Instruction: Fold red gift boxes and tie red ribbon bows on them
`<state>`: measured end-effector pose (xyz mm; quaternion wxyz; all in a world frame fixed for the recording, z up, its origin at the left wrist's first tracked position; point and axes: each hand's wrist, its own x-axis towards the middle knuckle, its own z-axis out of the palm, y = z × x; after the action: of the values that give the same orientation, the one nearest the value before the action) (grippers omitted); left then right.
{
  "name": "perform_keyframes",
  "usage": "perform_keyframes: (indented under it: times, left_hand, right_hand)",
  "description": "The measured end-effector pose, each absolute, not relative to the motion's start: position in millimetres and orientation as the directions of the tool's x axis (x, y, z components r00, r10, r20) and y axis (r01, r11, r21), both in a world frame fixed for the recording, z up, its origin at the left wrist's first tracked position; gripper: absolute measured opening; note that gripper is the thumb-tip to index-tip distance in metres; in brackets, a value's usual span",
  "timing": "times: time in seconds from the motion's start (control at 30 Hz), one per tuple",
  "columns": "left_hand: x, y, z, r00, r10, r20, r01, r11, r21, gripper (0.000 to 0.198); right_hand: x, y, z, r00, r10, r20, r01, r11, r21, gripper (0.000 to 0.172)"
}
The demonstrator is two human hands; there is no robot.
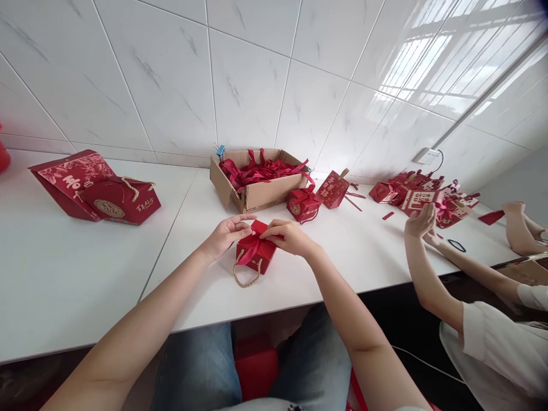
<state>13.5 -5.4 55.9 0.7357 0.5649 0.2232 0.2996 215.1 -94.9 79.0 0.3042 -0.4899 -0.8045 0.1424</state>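
A small red gift box [266,258] rests on the white table in front of me, with a red ribbon [251,249] across its top and a twisted cord handle [246,284] hanging toward me. My left hand [226,235] is at the box's upper left, thumb and fingers pinched on the ribbon near its knot. On the other side, my right hand [289,236] pinches the ribbon too, its fingers closed over the box's upper right. The fingertips of both hands are close together at the middle of the ribbon.
Behind stands a cardboard box [261,196] of red ribbons. Finished-looking red boxes [303,204] and a tall one [333,189] are beside it. Larger red boxes [124,200] stand left. At right, a person's hands [422,222] hold a box near a pile of others.
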Motion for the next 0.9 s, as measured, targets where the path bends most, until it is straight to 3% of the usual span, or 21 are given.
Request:
perform_keyframes:
  times: [0.3, 0.9]
  left_hand:
    - [13.9, -6.0, 51.8, 0.767, 0.638, 0.062, -0.107, 0.033, 0.994, 0.048]
    - [13.0, -6.9, 55.5, 0.723, 0.690, 0.027, -0.134, 0.102, 0.986, 0.037]
  right_hand:
    - [218.3, -94.7, 76.5, -0.325, 0.867, 0.377, 0.691, 0.490, -0.531, 0.027]
    - [217.2, -98.8, 70.5, -0.262, 0.887, 0.381, 0.740, 0.438, -0.510, 0.030]
